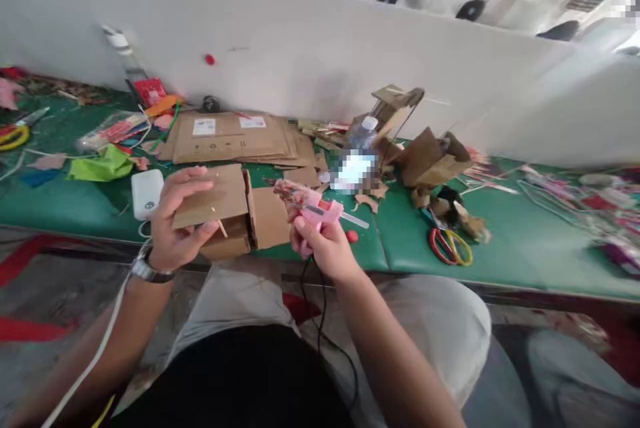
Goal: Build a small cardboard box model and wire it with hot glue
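My left hand (180, 215) grips the left side of a small cardboard box (230, 191), fingers over its top panel and thumb underneath. An open flap (270, 216) sticks out from the box's right side, and a thin wooden stick (223, 228) pokes out near my left thumb. In my right hand (323, 241) is a pink glue gun (325, 210), its grimy nozzle end pointing left toward the flap. A translucent glue stick (355, 220) juts from the gun's back, and a black cord hangs below it.
Flattened cardboard (230, 138) lies behind the box. A white power bank (147, 193) is by my left hand. A lit phone (354, 171) leans before a plastic bottle (364, 135). Red-and-yellow scissors (450, 246) and cardboard scraps lie to the right on the green bench (520, 241).
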`<state>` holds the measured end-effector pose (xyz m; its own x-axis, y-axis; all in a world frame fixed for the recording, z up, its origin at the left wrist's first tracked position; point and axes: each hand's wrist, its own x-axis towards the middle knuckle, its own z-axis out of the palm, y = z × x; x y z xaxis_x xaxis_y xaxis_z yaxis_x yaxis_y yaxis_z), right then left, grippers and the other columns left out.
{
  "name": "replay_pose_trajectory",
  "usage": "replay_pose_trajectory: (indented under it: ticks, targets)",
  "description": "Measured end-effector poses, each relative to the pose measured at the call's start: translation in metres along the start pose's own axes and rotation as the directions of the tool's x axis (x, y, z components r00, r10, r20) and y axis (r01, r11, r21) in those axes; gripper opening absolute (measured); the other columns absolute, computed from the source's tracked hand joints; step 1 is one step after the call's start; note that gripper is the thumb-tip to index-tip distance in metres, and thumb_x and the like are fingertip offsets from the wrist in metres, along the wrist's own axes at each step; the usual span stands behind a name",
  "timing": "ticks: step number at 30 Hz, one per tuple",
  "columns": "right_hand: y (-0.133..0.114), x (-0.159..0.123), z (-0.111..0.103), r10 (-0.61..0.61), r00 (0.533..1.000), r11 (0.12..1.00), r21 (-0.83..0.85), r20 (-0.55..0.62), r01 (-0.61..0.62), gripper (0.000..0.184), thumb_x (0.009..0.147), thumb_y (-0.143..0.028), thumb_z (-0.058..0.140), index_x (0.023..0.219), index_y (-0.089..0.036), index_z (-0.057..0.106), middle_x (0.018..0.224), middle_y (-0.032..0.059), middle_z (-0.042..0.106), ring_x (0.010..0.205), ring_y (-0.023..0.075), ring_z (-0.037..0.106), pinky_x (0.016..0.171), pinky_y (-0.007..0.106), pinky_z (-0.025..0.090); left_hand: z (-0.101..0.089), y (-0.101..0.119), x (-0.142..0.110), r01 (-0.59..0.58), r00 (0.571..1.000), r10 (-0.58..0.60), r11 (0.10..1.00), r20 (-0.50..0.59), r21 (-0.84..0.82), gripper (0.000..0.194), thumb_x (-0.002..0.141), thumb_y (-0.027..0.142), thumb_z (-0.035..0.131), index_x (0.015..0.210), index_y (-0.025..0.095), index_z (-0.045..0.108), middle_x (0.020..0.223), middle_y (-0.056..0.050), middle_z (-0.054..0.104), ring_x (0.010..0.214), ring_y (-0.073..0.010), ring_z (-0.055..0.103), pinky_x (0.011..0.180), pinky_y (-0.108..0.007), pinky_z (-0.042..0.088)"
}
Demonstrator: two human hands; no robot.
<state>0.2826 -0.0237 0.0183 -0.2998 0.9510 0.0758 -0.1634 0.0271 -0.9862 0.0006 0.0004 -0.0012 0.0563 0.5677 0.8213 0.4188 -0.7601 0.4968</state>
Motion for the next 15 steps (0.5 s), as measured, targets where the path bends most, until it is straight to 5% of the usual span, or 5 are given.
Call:
replay_pose_trajectory:
  ticks: [6, 11, 15]
  targets:
    - [0.008, 0.001, 0.009, 0.015, 0.998, 0.999, 0.045, -0.063, -0.013, 0.050, 0.082, -0.061, 0.084, 0.102, -0.022, 0.060, 0.069, -0.0045, 0.056, 0.052, 0.0091, 0.047, 0.045, 0.024, 0.039, 0.012, 0.000, -0.005, 0.011, 0.997, -0.007, 0.998, -0.070, 0.056, 0.051, 0.087, 0.058, 0.077, 0.128, 0.030, 0.069, 0.141, -0.008, 0.064, 0.134, -0.0332, 0.060, 0.115, -0.063, 0.049]
    - [0.013, 0.005, 0.024, -0.031, 0.993, 0.999, 0.021, -0.110, 0.033, 0.059, 0.071, -0.044, 0.095, 0.119, -0.024, 0.065, 0.112, 0.0076, 0.069, 0.083, 0.0179, 0.066, 0.068, 0.033, 0.060, 0.028, 0.007, -0.008, 0.017, 0.990, 0.002, 0.990, -0.139, 0.137, 0.049, 0.084, 0.056, 0.080, 0.124, 0.031, 0.067, 0.139, -0.010, 0.061, 0.132, -0.0365, 0.058, 0.113, -0.064, 0.048]
    - [0.019, 0.014, 0.033, -0.028, 0.986, 0.999, -0.040, -0.165, 0.021, 0.057, 0.068, -0.039, 0.094, 0.116, -0.024, 0.068, 0.095, 0.0043, 0.071, 0.085, 0.0223, 0.067, 0.074, 0.037, 0.061, 0.042, 0.012, -0.010, 0.043, 0.978, 0.007, 0.972, -0.209, 0.232, 0.052, 0.079, 0.054, 0.085, 0.119, 0.027, 0.069, 0.139, -0.012, 0.060, 0.133, -0.0379, 0.056, 0.112, -0.062, 0.047]
